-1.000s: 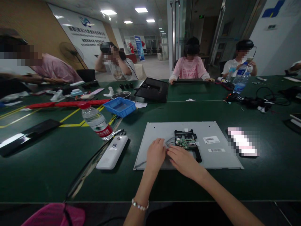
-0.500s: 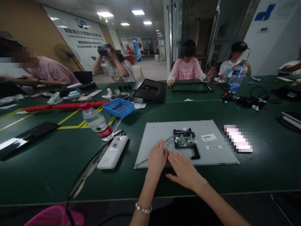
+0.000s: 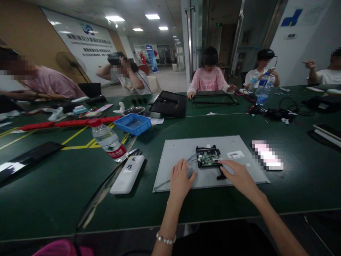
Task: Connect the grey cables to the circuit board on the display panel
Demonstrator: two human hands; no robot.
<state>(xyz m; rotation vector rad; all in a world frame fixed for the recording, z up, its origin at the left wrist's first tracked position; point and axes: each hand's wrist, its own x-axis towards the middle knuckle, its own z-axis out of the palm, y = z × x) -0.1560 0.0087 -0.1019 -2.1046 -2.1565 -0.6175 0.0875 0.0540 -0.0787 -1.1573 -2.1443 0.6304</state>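
Note:
A flat grey metal-backed display panel [image 3: 183, 147] lies on the table in front of me. On it sits a black plastic bracket [image 3: 220, 175] with a green circuit board [image 3: 207, 159] in it. My left hand [image 3: 180, 180] rests on the panel's left part, over thin grey cables, its thumb apart from the fingers. Something clear or greyish shows beside its thumb. My right hand [image 3: 242, 178] has thumb and fingertips at the bracket's right edge, beside the board, and seems to pinch it. A white label [image 3: 235, 155] is just behind that hand.
Left of the panel are a white power bank [image 3: 128, 175], a water bottle [image 3: 109, 141] and a blue tray [image 3: 133, 124]. A lit phone [image 3: 267, 155] lies to the right. Across the table, a person [image 3: 209, 76] touches a black frame [image 3: 215, 103].
My right hand has moved from beside my left hand to the right edge of the bracket. My left hand stays on the panel, its thumb now spread away. The view has shifted slightly.

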